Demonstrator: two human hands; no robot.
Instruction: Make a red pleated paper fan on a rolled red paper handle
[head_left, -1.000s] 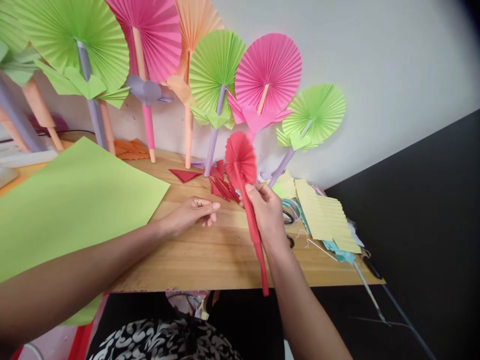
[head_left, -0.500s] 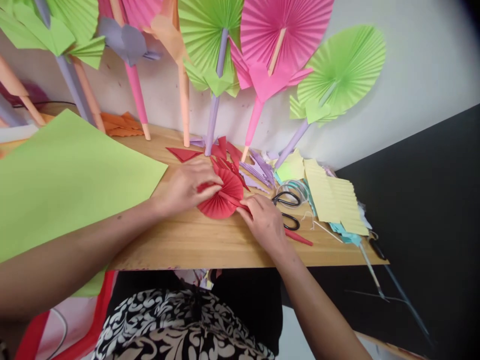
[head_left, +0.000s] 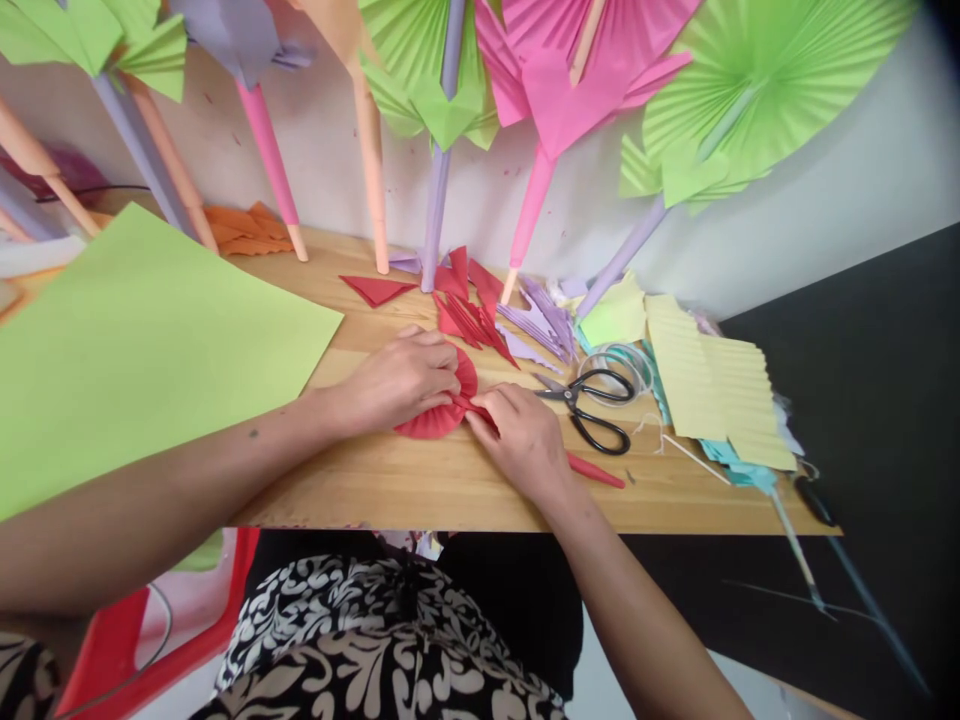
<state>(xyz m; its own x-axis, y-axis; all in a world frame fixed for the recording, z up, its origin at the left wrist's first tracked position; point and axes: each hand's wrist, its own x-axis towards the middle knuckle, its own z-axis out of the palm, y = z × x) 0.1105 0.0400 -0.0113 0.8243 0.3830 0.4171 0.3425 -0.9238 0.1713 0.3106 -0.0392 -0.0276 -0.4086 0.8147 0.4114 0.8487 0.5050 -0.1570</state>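
Observation:
A red pleated paper fan [head_left: 439, 418] lies flat on the wooden table [head_left: 420, 480], its red rolled stick [head_left: 596, 470] pointing right. My left hand [head_left: 397, 380] lies on top of the fan's pleats with the fingers curled down, pressing them. My right hand [head_left: 521, 435] pinches the fan where the pleats meet the stick. Most of the fan is hidden under both hands.
Black scissors [head_left: 592, 405] lie just right of my right hand. Red folded scraps [head_left: 469, 305] and purple ones [head_left: 536, 320] sit behind. A large green sheet [head_left: 142, 340] covers the left. Yellow pleated paper [head_left: 720, 385] lies at right. Finished paper fans lean on the wall [head_left: 450, 110].
The red fan, held upright in my right hand a second ago, now lies flat on the table. My left hand has moved onto its pleats. The view has tilted down.

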